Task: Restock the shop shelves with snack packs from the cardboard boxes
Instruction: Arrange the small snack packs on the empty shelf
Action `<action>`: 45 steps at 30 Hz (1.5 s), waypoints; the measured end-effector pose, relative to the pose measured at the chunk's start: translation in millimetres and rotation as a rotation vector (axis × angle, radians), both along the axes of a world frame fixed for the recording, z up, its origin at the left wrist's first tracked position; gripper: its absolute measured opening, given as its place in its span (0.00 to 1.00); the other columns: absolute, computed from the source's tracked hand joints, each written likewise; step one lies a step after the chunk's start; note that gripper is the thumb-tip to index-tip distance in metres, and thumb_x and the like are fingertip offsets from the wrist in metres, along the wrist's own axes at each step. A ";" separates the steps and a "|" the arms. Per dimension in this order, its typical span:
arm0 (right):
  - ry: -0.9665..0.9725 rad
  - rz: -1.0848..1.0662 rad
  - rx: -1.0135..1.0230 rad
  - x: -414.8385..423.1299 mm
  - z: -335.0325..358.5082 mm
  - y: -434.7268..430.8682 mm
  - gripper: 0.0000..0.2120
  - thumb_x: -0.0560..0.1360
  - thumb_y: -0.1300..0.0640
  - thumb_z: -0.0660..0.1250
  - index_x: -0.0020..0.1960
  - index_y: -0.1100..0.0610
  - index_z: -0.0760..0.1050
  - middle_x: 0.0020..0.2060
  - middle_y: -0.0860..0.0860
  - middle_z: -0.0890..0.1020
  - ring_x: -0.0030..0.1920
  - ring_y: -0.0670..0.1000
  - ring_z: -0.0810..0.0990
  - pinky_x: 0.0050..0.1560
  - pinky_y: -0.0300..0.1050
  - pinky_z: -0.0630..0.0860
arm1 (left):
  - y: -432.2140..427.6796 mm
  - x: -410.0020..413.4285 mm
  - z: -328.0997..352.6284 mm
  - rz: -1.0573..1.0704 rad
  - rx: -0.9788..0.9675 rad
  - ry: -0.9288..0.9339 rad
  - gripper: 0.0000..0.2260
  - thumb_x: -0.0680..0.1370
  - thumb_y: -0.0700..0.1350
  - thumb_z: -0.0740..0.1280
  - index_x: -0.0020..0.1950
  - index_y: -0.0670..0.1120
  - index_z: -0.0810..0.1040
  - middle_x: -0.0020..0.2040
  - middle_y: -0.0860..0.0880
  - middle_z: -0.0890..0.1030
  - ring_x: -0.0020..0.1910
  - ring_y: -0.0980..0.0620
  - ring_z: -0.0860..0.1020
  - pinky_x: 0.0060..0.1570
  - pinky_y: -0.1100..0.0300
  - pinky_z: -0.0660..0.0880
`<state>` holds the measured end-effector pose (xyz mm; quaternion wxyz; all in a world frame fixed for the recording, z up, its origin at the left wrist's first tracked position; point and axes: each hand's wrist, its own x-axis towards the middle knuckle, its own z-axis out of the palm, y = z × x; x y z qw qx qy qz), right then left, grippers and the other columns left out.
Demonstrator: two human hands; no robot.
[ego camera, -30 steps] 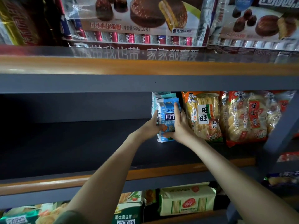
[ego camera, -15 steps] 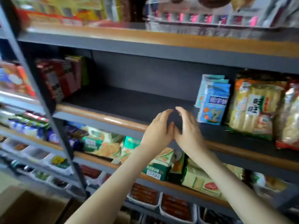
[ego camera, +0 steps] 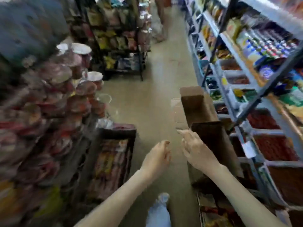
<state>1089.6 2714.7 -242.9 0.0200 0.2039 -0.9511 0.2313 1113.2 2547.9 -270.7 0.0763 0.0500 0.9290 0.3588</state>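
Both hands have been drawn off the shelf where the blue snack pack was set 1.0 s ago, and the view has been swung down the aisle; that pack is no longer seen. Left hand [ego camera: 157,158] is held over the floor [ego camera: 147,99], fingers loosely curled, nothing in the grip. Right hand [ego camera: 196,149] is stretched forward with fingers straight and spread, nothing pinched; its fingertips [ego camera: 180,132] are seen against the near edge of an upright cardboard flap [ego camera: 211,138], contact cannot be told through the blur. A 2nd cardboard flap [ego camera: 196,104] stands just beyond. The cardboard box [ego camera: 203,202] lies below the right forearm, against the foot of the shop shelves [ego camera: 246,89] on the right; packs [ego camera: 213,217] are seen inside it, well below the open grip. 1 shoe [ego camera: 159,213] is seen on the floor between the forearms. A dark crate [ego camera: 114,161] of packaged goods sits left of the left hand, with stacked cup containers [ego camera: 62,99] beyond it. Heavy motion blur throughout.
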 end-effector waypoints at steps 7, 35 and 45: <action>-0.428 0.371 0.015 7.1 -72.7 -167.4 0.30 0.78 0.63 0.61 0.77 0.55 0.56 0.73 0.53 0.62 0.74 0.53 0.60 0.70 0.39 0.57 | -183.7 84.7 -75.9 0.550 -0.154 -0.415 0.22 0.83 0.48 0.55 0.77 0.46 0.59 0.73 0.47 0.66 0.70 0.48 0.68 0.66 0.57 0.67; -1.303 -0.646 -0.489 -12.6 -343.1 -348.5 0.54 0.64 0.45 0.77 0.78 0.50 0.47 0.75 0.52 0.60 0.75 0.57 0.55 0.75 0.57 0.55 | -286.2 44.1 -288.4 0.557 -0.251 -0.802 0.45 0.73 0.67 0.64 0.78 0.57 0.37 0.78 0.48 0.38 0.77 0.44 0.39 0.74 0.44 0.43; -1.278 -0.487 -0.844 -6.3 -299.7 -351.0 0.42 0.70 0.57 0.75 0.71 0.44 0.49 0.63 0.47 0.66 0.67 0.50 0.67 0.68 0.50 0.67 | -284.0 21.4 -256.8 0.543 -0.047 -0.689 0.43 0.74 0.60 0.68 0.78 0.58 0.40 0.79 0.51 0.45 0.77 0.47 0.48 0.75 0.46 0.53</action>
